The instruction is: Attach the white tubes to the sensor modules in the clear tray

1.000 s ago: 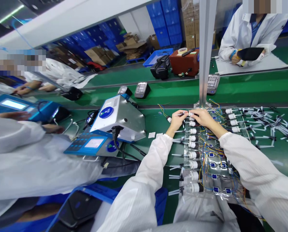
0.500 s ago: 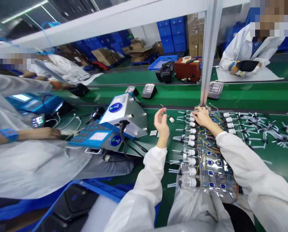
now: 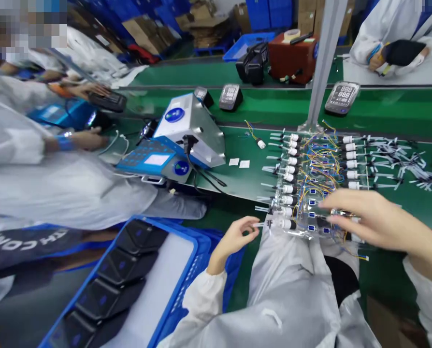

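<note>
A clear plastic tray (image 3: 313, 235) lies at the table's near edge, partly over my lap. It holds rows of small white-and-black cylindrical parts (image 3: 287, 200), thin coloured wires (image 3: 319, 162) and small blue squares (image 3: 311, 214). At its near left corner, my left hand (image 3: 236, 238) has thumb and index finger curled around the tips of thin white tubes (image 3: 261, 224) on the closest cylinder. Above the tray's near right part is my right hand (image 3: 368, 217), fingers apart and slightly blurred, with nothing visible in it. It hides some of the right row.
Black pieces with white tubes (image 3: 415, 162) lie scattered right. One wired cylinder (image 3: 261, 143) and paper squares (image 3: 244, 164) lie left of the tray. Farther left stands a blue-and-silver machine (image 3: 190, 130); below is a blue crate (image 3: 185, 280) with black devices. Co-workers sit left and opposite.
My view has tipped downward. My left hand has come from beside the loose cylinder to the tray's near left corner. My right hand has left the tray's far end and moved nearer.
</note>
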`<state>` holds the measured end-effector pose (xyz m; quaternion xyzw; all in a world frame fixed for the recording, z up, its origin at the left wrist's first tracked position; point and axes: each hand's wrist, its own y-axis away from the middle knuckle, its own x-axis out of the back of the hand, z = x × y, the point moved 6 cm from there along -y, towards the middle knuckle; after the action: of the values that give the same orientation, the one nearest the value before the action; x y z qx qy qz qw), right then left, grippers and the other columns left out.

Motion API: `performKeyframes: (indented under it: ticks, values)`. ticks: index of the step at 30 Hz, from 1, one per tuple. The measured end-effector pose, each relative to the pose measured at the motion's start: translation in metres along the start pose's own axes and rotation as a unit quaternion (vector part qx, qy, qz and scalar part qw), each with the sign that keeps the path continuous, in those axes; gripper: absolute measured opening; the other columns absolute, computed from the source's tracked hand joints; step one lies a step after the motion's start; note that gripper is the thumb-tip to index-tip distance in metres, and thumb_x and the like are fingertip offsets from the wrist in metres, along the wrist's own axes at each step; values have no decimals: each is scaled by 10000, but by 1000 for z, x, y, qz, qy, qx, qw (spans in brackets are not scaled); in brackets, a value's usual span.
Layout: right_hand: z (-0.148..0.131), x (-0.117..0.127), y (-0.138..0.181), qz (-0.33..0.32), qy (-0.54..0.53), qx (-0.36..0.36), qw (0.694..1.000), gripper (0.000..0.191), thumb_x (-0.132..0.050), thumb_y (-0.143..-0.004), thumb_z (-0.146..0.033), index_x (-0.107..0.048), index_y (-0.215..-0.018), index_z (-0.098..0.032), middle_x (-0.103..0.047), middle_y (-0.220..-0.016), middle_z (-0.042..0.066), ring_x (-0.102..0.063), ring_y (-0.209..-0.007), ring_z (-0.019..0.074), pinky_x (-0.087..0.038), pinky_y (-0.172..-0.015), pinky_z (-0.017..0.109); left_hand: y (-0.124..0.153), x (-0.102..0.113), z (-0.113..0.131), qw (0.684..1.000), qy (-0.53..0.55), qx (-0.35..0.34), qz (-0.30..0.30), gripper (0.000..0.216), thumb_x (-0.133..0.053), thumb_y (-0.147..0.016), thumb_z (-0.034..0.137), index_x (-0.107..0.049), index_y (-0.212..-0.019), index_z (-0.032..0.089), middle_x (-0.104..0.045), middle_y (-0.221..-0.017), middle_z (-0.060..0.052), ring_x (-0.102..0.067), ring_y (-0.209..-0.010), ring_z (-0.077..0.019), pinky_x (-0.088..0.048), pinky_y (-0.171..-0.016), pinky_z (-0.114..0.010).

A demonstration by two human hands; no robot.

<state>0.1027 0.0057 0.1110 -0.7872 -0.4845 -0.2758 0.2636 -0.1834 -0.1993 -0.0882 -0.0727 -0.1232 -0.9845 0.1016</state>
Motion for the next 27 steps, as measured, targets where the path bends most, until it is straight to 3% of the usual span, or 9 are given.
performKeyframes:
  ticks: [2,3,8,13,16,19,22,27]
  values:
    - [-6,-21,33,-13,-51,-3,999,274,-670,-974,-424,-763,-1231,-421,-789,-1111,57,-763,-956,249,-631,-807,398,1,-18,2,999,37,-6,5,553,-859,-740,256,-736,-1277,310,-765,-1141,-87,-754,-869,-227,-606,-697,-332]
    - [-6,-31,45,-6,-67,-4,998,271,-671,-973,-403,-761,-1227,-431,-795,-1090,54,-770,-938,244,-635,-786,392,-1,-24,8,999,38,-25,19,542,-866,-738,256,-750,-1264,318,-760,-1158,-89,-753,-884,-230,-603,-698,-332]
    - [13,-71,73,94,-94,-45,990,239,-651,-983,-334,-758,-1165,-444,-797,-1010,21,-769,-894,243,-634,-729,399,-11,-34,55,978,-41,-179,101,146,-801,-849,313,-852,-985,332,-747,-851,-59,-700,-785,-231,-579,-735,-401]
    - [15,-97,69,152,-45,-63,985,209,-632,-995,-302,-720,-1176,-357,-758,-1064,50,-728,-980,261,-617,-865,466,5,-27,117,908,203,-334,149,154,-773,-883,470,-802,-885,318,-566,-744,-28,-607,-711,-196,-519,-606,-355]
    - [10,-117,52,169,10,-54,984,252,-656,-982,-295,-659,-1231,-255,-709,-1162,99,-670,-1094,292,-573,-970,515,19,-24,151,870,292,-379,121,273,-753,-909,446,-683,-761,227,-460,-734,5,-527,-643,-129,-492,-586,-287]
    - [14,-137,33,203,35,-74,976,362,-705,-953,-332,-592,-1271,-202,-653,-1226,148,-620,-1165,321,-554,-995,524,34,-18,172,848,332,-404,85,374,-723,-939,416,-553,-701,184,-413,-715,20,-462,-588,-95,-490,-577,-251]
    - [22,-144,21,232,24,-88,968,323,-718,-945,-349,-588,-1202,-202,-639,-1162,142,-623,-1116,310,-555,-953,493,40,-11,177,845,344,-406,57,441,-747,-922,418,-475,-672,178,-416,-718,21,-461,-589,-95,-502,-566,-234]
    - [27,-131,7,240,-32,-70,968,269,-728,-937,-347,-614,-1141,-216,-658,-1115,101,-639,-1038,260,-540,-910,412,28,-10,168,863,365,-334,104,489,-695,-960,457,-419,-676,170,-476,-780,14,-546,-706,-120,-572,-708,-300]
